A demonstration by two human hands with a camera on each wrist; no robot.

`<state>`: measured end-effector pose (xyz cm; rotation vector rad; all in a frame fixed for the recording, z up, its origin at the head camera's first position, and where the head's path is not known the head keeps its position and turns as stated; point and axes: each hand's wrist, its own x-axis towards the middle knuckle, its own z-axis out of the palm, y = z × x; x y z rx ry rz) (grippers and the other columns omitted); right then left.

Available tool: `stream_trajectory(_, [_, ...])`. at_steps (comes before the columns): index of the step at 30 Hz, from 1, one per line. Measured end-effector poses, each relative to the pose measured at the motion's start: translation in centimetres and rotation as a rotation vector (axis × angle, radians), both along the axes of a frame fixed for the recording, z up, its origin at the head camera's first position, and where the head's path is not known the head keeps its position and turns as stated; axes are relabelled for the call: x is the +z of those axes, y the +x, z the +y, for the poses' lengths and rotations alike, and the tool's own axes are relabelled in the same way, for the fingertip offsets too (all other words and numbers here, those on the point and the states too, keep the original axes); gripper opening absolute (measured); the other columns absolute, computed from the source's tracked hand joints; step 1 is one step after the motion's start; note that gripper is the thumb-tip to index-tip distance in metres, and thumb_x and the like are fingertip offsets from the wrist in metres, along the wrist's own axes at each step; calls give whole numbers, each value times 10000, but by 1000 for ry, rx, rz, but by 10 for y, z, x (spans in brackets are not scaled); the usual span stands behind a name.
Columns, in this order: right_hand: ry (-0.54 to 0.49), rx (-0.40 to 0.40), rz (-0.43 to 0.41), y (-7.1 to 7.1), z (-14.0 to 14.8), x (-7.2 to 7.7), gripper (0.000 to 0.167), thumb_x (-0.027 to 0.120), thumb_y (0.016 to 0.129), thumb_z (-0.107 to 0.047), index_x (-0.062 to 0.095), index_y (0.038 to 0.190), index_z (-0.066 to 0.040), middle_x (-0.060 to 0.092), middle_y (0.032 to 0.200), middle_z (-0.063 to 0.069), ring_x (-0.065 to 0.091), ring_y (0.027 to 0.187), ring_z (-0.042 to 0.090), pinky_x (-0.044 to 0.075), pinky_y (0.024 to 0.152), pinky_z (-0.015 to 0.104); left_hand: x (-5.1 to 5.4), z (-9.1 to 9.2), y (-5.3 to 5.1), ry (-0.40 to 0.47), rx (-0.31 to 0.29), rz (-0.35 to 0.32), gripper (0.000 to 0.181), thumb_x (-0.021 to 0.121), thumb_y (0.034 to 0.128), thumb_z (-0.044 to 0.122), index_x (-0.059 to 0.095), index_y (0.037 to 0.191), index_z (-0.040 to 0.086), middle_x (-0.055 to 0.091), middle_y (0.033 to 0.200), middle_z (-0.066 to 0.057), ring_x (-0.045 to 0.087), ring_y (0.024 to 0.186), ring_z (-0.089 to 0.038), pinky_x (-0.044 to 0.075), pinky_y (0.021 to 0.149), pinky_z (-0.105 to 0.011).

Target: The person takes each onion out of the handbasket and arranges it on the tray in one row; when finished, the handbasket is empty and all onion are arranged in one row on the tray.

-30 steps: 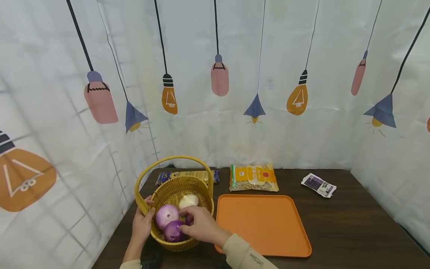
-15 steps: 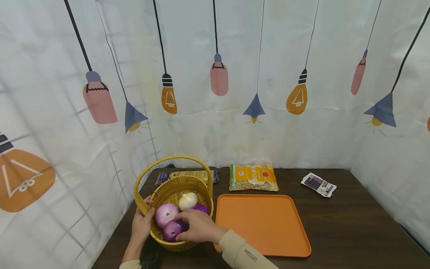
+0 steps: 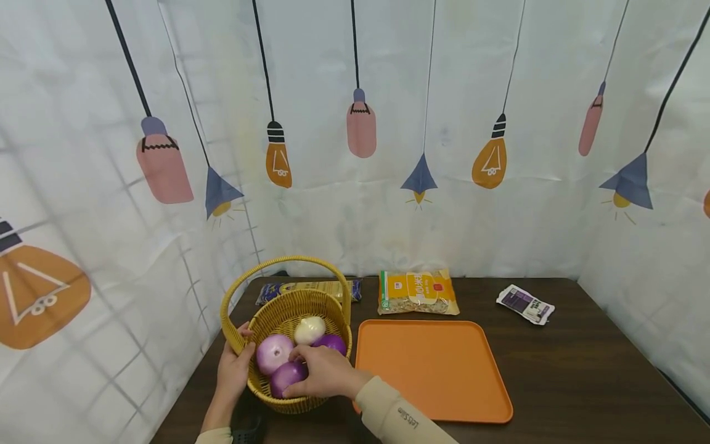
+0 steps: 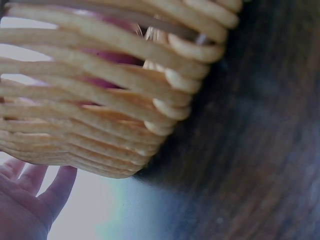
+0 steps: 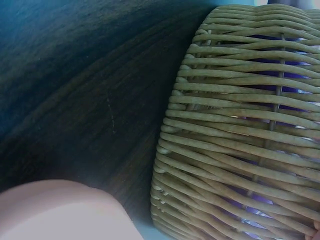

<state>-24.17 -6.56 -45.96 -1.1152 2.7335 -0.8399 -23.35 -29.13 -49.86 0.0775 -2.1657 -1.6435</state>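
Note:
A yellow woven basket (image 3: 296,308) with a tall arched handle stands at the left of the table. Inside lie a pale purple onion (image 3: 274,354), a darker purple onion (image 3: 287,377) at the near side, another purple onion (image 3: 333,343) at the right, and a white onion (image 3: 309,331) behind. My left hand (image 3: 234,367) grips the basket's left side by the handle's base; its fingers (image 4: 59,187) show against the weave in the left wrist view. My right hand (image 3: 324,372) reaches over the near rim, thumb and fingers curved round the darker near onion. Its fingertips are partly hidden.
An orange tray (image 3: 432,370) lies right of the basket, beneath the right forearm. Along the back are a blue and yellow packet (image 3: 355,290), a yellow bag of grain (image 3: 418,293) and a small purple and white packet (image 3: 526,304). A printed curtain (image 3: 360,216) surrounds the table.
My right hand has shifted slightly toward me and spread its thumb and fingers round the near purple onion. The right-hand purple onion has come into view. My left hand stays put.

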Motion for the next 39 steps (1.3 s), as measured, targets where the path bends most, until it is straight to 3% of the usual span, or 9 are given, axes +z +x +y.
stream_trajectory(3, [13,-12,12,0,-1,0,559,751,753,-596,623,1167,-242,638,1096,-165,591,953,3,482,775,200,-1,0,0,3,0,0,262,480,1002,17,428,1245,-66,383,1492,-221,413,1179,54,322,894,-31])
stream_trajectory(8, [53,-2,39,1,-2,0,522,744,756,-599,675,1151,-265,616,1114,-148,579,946,10,483,764,221,-1,-1,1,6,-5,4,261,476,1000,7,417,1238,-82,378,1491,-234,410,1188,51,320,897,-30])
stream_trajectory(15, [20,42,3,0,0,-1,440,760,774,-528,638,1112,-274,661,975,-219,581,832,-50,467,712,173,-3,-1,0,9,13,-15,260,479,1000,9,425,1241,-72,383,1483,-210,411,1210,30,322,906,-39])
stream_trajectory(22, [-44,36,-38,1,4,1,577,781,752,-529,601,1202,-217,617,1108,-157,565,989,-11,474,807,181,-3,-1,-1,5,13,-11,258,480,998,7,431,1240,-68,383,1480,-209,414,1236,-10,321,914,-43])
stream_trajectory(32, [-206,35,-184,1,14,7,552,831,740,-392,609,1207,-199,478,1131,-57,521,927,20,492,760,193,0,0,0,-2,6,-17,246,457,1001,-3,433,1239,-61,370,1502,-229,368,1331,-346,300,899,-22])
stream_trajectory(39, [-303,38,-212,2,24,10,611,834,743,-338,576,1268,-160,578,1183,-99,551,993,19,494,782,208,2,1,-1,12,1,-39,246,446,1001,-9,430,1241,-57,350,1523,-211,343,1350,-379,300,890,-16])
